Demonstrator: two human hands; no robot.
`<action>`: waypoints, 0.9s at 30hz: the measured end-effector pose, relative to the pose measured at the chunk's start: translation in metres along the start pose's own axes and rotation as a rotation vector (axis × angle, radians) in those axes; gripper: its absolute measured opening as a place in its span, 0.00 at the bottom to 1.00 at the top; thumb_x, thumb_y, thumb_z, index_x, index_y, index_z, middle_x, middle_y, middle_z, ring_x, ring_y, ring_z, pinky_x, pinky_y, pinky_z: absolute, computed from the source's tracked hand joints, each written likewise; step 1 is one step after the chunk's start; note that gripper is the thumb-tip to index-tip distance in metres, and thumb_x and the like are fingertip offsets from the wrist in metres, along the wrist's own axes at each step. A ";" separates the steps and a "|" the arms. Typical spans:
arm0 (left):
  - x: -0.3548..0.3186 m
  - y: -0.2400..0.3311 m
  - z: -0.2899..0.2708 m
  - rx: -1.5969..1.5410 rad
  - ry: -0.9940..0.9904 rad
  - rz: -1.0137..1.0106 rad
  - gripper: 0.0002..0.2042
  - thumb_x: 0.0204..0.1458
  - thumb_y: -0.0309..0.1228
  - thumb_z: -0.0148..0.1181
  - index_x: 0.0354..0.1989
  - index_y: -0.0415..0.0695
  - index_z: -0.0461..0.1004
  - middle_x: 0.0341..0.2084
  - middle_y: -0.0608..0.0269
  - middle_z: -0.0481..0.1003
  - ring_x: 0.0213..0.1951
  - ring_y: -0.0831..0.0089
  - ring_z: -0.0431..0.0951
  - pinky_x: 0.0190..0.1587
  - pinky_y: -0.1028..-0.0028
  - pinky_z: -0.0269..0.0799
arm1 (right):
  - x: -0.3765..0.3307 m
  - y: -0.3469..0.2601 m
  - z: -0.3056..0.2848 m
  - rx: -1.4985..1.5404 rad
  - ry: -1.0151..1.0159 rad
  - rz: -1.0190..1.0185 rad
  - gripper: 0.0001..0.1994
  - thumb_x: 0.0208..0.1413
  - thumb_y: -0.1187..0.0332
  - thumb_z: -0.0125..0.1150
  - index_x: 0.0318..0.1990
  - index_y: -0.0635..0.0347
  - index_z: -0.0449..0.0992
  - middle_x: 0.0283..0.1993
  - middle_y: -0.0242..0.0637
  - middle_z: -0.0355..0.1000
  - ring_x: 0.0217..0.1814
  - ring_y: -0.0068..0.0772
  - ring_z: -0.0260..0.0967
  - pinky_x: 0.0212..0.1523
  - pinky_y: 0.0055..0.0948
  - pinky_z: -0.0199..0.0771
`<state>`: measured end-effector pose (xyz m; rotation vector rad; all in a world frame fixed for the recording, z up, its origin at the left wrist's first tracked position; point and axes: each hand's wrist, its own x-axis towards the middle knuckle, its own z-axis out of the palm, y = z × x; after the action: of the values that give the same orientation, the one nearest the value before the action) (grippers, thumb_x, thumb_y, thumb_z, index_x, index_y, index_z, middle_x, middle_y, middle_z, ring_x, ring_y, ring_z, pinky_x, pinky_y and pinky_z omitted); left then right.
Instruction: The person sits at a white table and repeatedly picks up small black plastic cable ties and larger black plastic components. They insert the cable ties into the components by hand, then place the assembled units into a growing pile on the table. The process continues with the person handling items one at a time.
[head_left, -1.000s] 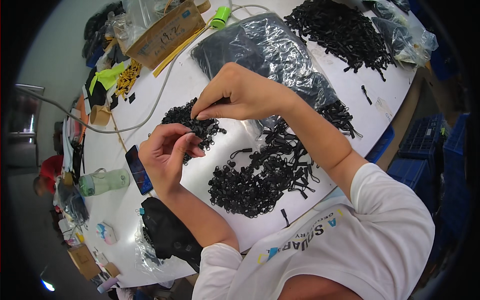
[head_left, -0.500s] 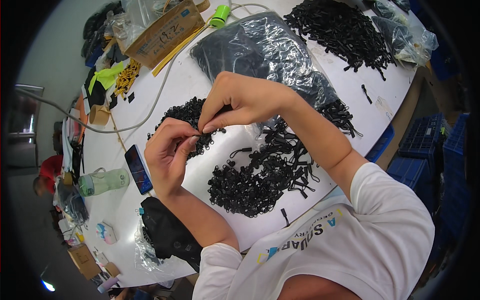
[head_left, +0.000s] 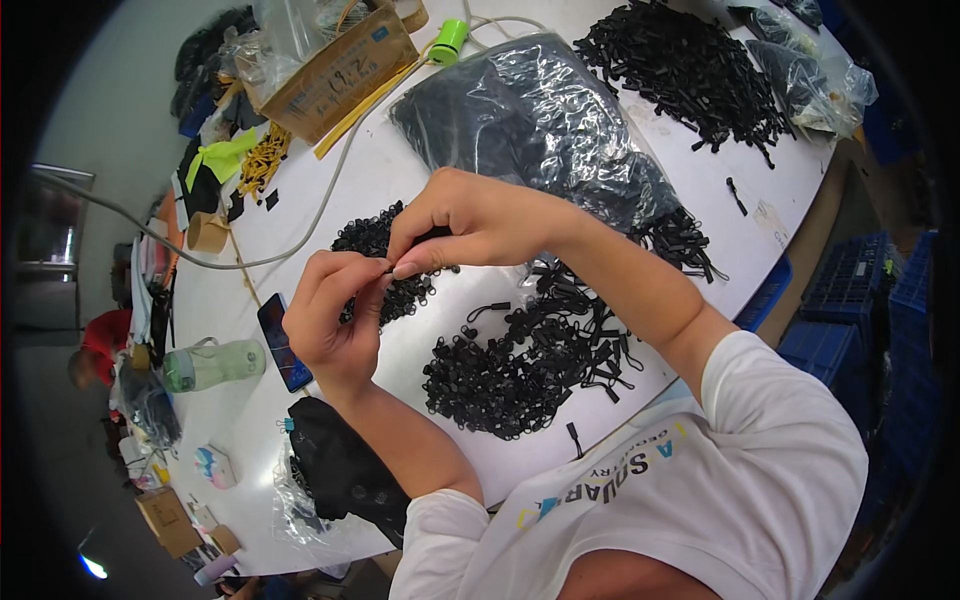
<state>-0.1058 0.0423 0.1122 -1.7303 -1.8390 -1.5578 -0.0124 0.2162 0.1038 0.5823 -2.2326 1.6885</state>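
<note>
My left hand point(head_left: 335, 310) and my right hand point(head_left: 470, 220) meet above the white table point(head_left: 420, 170), fingertips pinched together on a small black part point(head_left: 388, 268) that is mostly hidden between them. Just behind the fingers lies a small heap of black ring-shaped pieces point(head_left: 385, 245). In front of my arms spreads a larger pile of black looped pulls point(head_left: 530, 350).
A clear bag of black parts point(head_left: 530, 120) lies behind my right hand, more black pieces point(head_left: 690, 65) at the far right. A phone point(head_left: 283, 342) and a pale green bottle point(head_left: 210, 365) sit left. A cardboard box point(head_left: 335, 65), a grey cable point(head_left: 300, 240) and a black bag point(head_left: 340, 470) are nearby.
My right hand left the small heap of ring pieces and came to my left hand. Both hands rose slightly and now pinch together on one small part.
</note>
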 end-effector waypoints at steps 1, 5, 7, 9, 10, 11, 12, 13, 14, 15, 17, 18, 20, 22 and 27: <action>0.001 -0.001 0.000 0.026 0.014 0.024 0.10 0.37 0.14 0.65 0.29 0.36 0.74 0.23 0.61 0.72 0.24 0.73 0.70 0.25 0.79 0.65 | 0.000 -0.003 0.000 -0.001 0.014 0.003 0.08 0.53 0.69 0.59 0.33 0.68 0.76 0.20 0.35 0.71 0.19 0.21 0.63 0.21 0.22 0.61; 0.003 0.000 0.002 0.031 0.049 0.023 0.09 0.38 0.16 0.65 0.29 0.35 0.74 0.23 0.61 0.73 0.23 0.75 0.70 0.25 0.80 0.65 | 0.000 -0.003 0.003 -0.007 0.058 0.016 0.08 0.54 0.69 0.58 0.35 0.67 0.75 0.21 0.35 0.71 0.20 0.19 0.62 0.21 0.21 0.61; -0.003 -0.001 0.001 -0.027 0.044 -0.138 0.04 0.47 0.21 0.61 0.28 0.34 0.73 0.23 0.61 0.72 0.22 0.77 0.69 0.25 0.82 0.64 | 0.001 -0.005 0.005 -0.027 0.102 -0.022 0.08 0.54 0.69 0.59 0.35 0.66 0.74 0.22 0.35 0.71 0.19 0.23 0.64 0.21 0.23 0.62; -0.007 -0.003 0.000 -0.162 0.004 -0.318 0.08 0.53 0.27 0.57 0.28 0.34 0.72 0.21 0.61 0.72 0.20 0.78 0.68 0.23 0.82 0.63 | 0.001 -0.006 0.006 -0.190 0.183 -0.110 0.08 0.52 0.68 0.60 0.34 0.64 0.73 0.22 0.35 0.71 0.19 0.27 0.65 0.21 0.24 0.63; -0.007 -0.005 -0.001 -0.264 -0.033 -0.418 0.11 0.56 0.31 0.55 0.27 0.34 0.71 0.21 0.61 0.72 0.19 0.79 0.68 0.21 0.82 0.62 | 0.001 -0.003 0.008 -0.341 0.238 -0.179 0.08 0.51 0.68 0.61 0.34 0.63 0.73 0.22 0.35 0.71 0.19 0.30 0.66 0.21 0.25 0.64; -0.008 -0.008 -0.002 -0.367 -0.071 -0.521 0.14 0.58 0.35 0.53 0.27 0.34 0.71 0.20 0.61 0.71 0.18 0.79 0.67 0.19 0.82 0.62 | 0.001 0.000 0.010 -0.490 0.293 -0.248 0.08 0.50 0.68 0.62 0.34 0.62 0.73 0.22 0.34 0.71 0.20 0.33 0.67 0.21 0.26 0.64; -0.009 -0.009 0.003 -0.456 -0.106 -0.528 0.20 0.59 0.42 0.48 0.27 0.34 0.70 0.16 0.61 0.70 0.15 0.79 0.67 0.17 0.82 0.60 | 0.001 0.002 0.012 -0.567 0.312 -0.288 0.08 0.48 0.67 0.63 0.33 0.61 0.73 0.22 0.34 0.70 0.20 0.35 0.67 0.21 0.28 0.65; -0.007 -0.007 0.008 -0.551 -0.090 -0.547 0.19 0.59 0.41 0.48 0.26 0.34 0.70 0.16 0.62 0.70 0.16 0.79 0.67 0.17 0.81 0.61 | 0.002 0.003 0.014 -0.644 0.330 -0.328 0.09 0.47 0.67 0.64 0.33 0.60 0.73 0.22 0.34 0.70 0.20 0.37 0.67 0.22 0.29 0.65; -0.006 -0.005 0.015 -0.644 -0.073 -0.567 0.19 0.59 0.40 0.48 0.26 0.34 0.71 0.15 0.63 0.69 0.16 0.79 0.68 0.18 0.81 0.61 | 0.003 0.004 0.016 -0.719 0.348 -0.367 0.09 0.46 0.67 0.64 0.32 0.59 0.73 0.22 0.33 0.70 0.21 0.39 0.67 0.22 0.30 0.66; -0.006 -0.004 0.018 -0.738 -0.055 -0.586 0.18 0.59 0.39 0.49 0.26 0.35 0.71 0.15 0.64 0.69 0.17 0.79 0.68 0.18 0.81 0.62 | 0.003 0.005 0.016 -0.743 0.341 -0.373 0.09 0.46 0.67 0.64 0.32 0.59 0.73 0.22 0.33 0.70 0.20 0.38 0.66 0.22 0.31 0.66; -0.006 -0.007 0.019 -0.763 -0.045 -0.561 0.17 0.59 0.38 0.48 0.25 0.36 0.70 0.14 0.65 0.68 0.16 0.80 0.67 0.17 0.82 0.60 | 0.003 0.005 0.016 -0.793 0.328 -0.384 0.09 0.45 0.67 0.65 0.32 0.58 0.73 0.21 0.32 0.69 0.20 0.37 0.66 0.21 0.32 0.66; -0.006 -0.009 0.018 -0.768 -0.037 -0.561 0.17 0.59 0.37 0.48 0.24 0.36 0.70 0.14 0.65 0.68 0.15 0.80 0.66 0.17 0.82 0.60 | 0.002 0.005 0.016 -0.799 0.322 -0.388 0.09 0.45 0.67 0.65 0.31 0.58 0.72 0.21 0.32 0.68 0.19 0.37 0.66 0.21 0.32 0.66; -0.007 -0.012 0.017 -0.684 0.041 -0.564 0.15 0.58 0.34 0.49 0.23 0.36 0.69 0.14 0.66 0.67 0.14 0.82 0.64 0.16 0.83 0.57 | 0.001 0.007 0.015 -0.812 0.310 -0.395 0.09 0.44 0.68 0.65 0.30 0.58 0.72 0.20 0.32 0.67 0.19 0.37 0.65 0.21 0.32 0.66; -0.008 -0.014 0.017 -0.505 0.177 -0.563 0.13 0.57 0.30 0.50 0.21 0.37 0.67 0.14 0.66 0.67 0.12 0.85 0.60 0.15 0.83 0.52 | -0.001 0.008 0.014 -0.780 0.241 -0.365 0.09 0.42 0.68 0.66 0.28 0.58 0.71 0.19 0.33 0.66 0.19 0.38 0.65 0.21 0.32 0.65; -0.006 -0.005 0.030 -0.141 0.323 -0.356 0.12 0.57 0.28 0.52 0.25 0.35 0.74 0.16 0.70 0.67 0.16 0.88 0.60 0.18 0.86 0.52 | 0.001 0.006 0.018 -0.687 0.227 -0.345 0.09 0.39 0.70 0.65 0.25 0.59 0.69 0.18 0.35 0.65 0.18 0.40 0.64 0.21 0.33 0.65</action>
<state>-0.0930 0.0624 0.0922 -1.1464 -1.9785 -2.0039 -0.0161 0.1999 0.0945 0.5201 -2.1900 0.7111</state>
